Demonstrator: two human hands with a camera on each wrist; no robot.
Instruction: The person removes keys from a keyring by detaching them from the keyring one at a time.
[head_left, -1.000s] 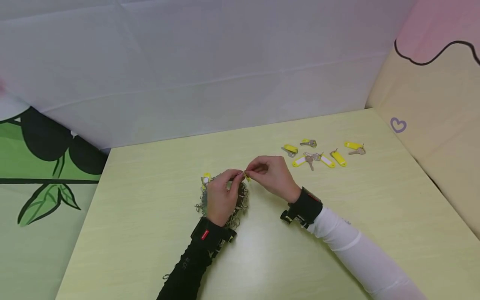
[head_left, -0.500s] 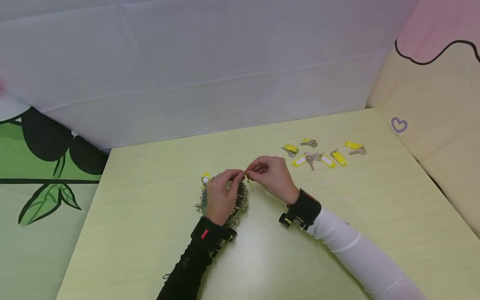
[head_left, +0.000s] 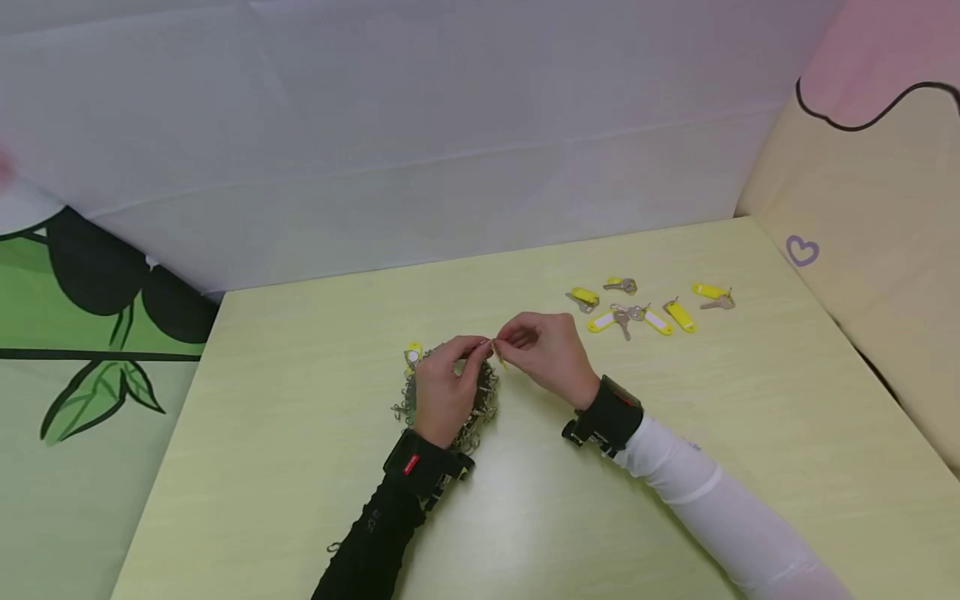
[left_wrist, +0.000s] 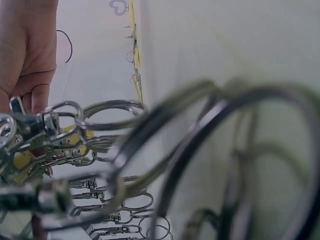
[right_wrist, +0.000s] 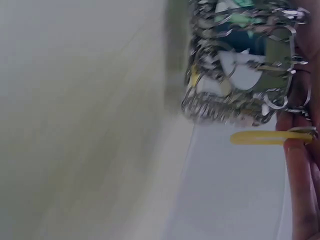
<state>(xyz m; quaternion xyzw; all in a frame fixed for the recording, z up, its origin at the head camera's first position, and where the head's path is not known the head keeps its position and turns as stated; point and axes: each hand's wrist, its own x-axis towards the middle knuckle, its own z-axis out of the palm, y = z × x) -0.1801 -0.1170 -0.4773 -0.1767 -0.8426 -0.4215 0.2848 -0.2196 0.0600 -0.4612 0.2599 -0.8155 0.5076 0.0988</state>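
In the head view, my left hand (head_left: 444,396) hangs over a mirror-like holder (right_wrist: 242,72) fringed with small metal clasps and rings (head_left: 483,412). Its thumb and forefinger pinch at the ring end of a yellow key tag (right_wrist: 260,137), where the fingertips of my right hand (head_left: 549,357) meet them and pinch too. The tag points downward beside the holder's right edge. Large rings fill the front of the left wrist view and hide much of the grip. Another yellow tag (head_left: 413,353) hangs at the holder's far left corner.
Several keys with yellow tags (head_left: 681,317) lie loose at the back right of the pale table (head_left: 300,417). A white sheet (head_left: 450,142) rises behind the table, and a printed cloth (head_left: 885,275) stands at the right. A small metal hook (head_left: 333,547) clings to the black left sleeve.
Both hands stay almost in place with fingertips together. The yellow key tag between them turns and swings slightly. The head view has shifted a little.
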